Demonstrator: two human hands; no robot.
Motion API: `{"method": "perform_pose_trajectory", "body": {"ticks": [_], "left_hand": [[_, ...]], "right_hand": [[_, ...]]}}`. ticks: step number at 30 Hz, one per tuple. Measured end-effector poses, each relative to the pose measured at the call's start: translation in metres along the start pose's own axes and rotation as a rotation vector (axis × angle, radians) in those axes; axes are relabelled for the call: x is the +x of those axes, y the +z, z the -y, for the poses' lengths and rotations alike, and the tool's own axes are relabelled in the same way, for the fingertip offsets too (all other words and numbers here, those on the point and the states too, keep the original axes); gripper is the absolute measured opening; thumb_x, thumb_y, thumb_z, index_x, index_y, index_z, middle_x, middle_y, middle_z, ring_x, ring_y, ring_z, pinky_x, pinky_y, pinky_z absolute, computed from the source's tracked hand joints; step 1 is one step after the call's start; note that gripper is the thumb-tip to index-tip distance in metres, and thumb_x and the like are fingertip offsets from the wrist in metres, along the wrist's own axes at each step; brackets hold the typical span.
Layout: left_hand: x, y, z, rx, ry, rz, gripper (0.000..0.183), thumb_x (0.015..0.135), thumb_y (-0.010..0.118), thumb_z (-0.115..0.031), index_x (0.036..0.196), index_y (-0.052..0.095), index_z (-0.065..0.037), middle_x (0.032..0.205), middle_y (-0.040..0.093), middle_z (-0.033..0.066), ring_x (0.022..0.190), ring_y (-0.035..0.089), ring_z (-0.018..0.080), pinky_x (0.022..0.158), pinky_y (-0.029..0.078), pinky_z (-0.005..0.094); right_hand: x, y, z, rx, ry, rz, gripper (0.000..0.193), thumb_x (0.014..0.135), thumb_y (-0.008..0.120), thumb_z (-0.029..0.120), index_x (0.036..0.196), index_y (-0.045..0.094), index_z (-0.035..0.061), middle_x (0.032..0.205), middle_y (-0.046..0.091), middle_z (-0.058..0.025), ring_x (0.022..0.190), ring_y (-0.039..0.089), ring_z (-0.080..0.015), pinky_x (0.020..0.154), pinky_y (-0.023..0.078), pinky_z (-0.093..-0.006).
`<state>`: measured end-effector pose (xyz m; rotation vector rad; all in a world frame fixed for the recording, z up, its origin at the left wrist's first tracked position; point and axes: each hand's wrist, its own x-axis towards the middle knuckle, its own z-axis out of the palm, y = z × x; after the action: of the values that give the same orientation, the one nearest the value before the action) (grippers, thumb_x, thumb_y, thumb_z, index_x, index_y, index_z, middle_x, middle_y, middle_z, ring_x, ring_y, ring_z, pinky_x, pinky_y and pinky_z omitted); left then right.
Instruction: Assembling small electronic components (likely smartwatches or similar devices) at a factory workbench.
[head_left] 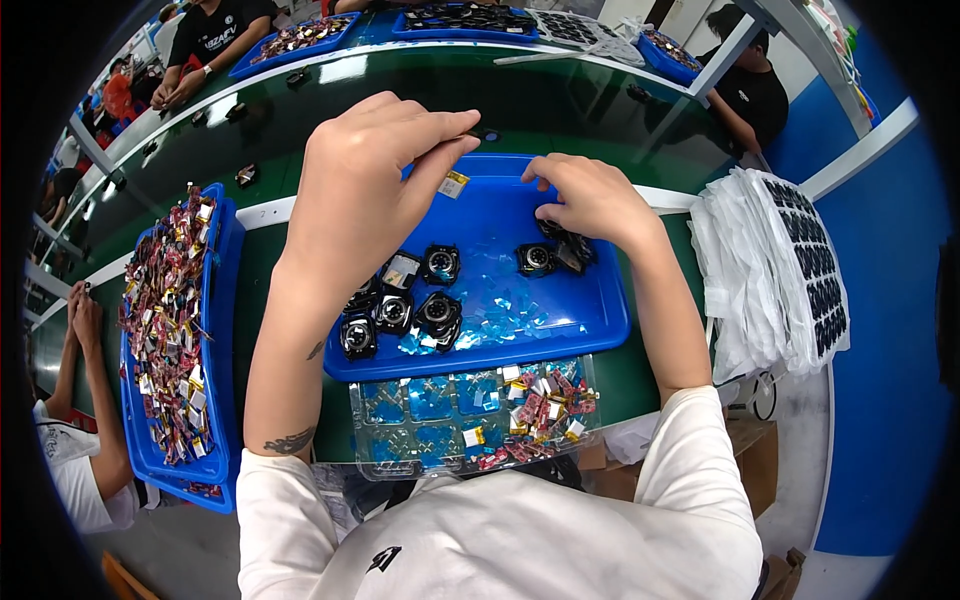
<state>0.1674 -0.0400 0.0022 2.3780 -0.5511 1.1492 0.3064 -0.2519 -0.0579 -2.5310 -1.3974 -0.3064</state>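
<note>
My left hand (375, 160) is raised over the far left of a blue tray (480, 362), thumb and fingers pinched together. A small silver battery with a yellow end (453, 184) hangs just below those fingertips; how it is gripped is hidden. Over the tray's right side, my right hand (590, 195) is bent, with a gap between thumb and forefinger. Right under it lie black watch cases (570, 248), partly covered by the hand. One round-faced watch case (535, 259) sits beside them. Several more watch cases (437, 310) are grouped at the tray's left, among scattered blue film pieces (510, 315).
A clear compartment tray (400, 470) in front of me holds blue film, batteries and red circuit pieces. Blue bins (225, 420) heaped with parts stand at left. Stacked black-and-white trays (770, 270) stand at right. Beyond runs a green conveyor (350, 95), with other people around.
</note>
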Motion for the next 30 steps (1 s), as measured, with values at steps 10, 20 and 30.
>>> {"method": "perform_pose_trajectory", "body": {"ticks": [10,20,30], "left_hand": [[0.0,0.002,0.001,-0.013,-0.065,-0.04,0.012,0.079,0.069,-0.001,0.091,0.068,0.001,0.077,0.065,0.0082,0.067,0.064,0.0132,0.059,0.052,0.0239],[0.001,0.002,-0.004,-0.567,-0.515,0.162,0.012,0.084,0.067,-0.007,0.083,0.066,0.005,0.076,0.065,0.0041,0.07,0.06,0.0078,0.057,0.049,0.0205],[-0.006,0.025,-0.007,-0.425,-0.442,0.02,0.012,0.081,0.067,-0.009,0.083,0.068,0.003,0.113,0.063,0.0138,0.087,0.063,0.0138,0.071,0.053,0.0244]], "right_hand": [[0.008,-0.007,0.005,-0.132,0.262,0.353,0.037,0.068,0.076,0.033,0.092,0.067,0.0064,0.083,0.068,-0.0117,0.078,0.066,-0.0289,0.068,0.052,-0.0376],[0.014,-0.031,0.03,1.088,0.282,0.009,0.02,0.081,0.068,0.01,0.099,0.062,0.0017,0.084,0.065,-0.0041,0.075,0.063,-0.0094,0.06,0.048,-0.0211],[0.008,-0.031,0.051,1.388,0.229,-0.227,0.028,0.081,0.067,0.004,0.108,0.062,0.0003,0.092,0.064,-0.0064,0.081,0.063,-0.0096,0.066,0.052,-0.0229]]}}
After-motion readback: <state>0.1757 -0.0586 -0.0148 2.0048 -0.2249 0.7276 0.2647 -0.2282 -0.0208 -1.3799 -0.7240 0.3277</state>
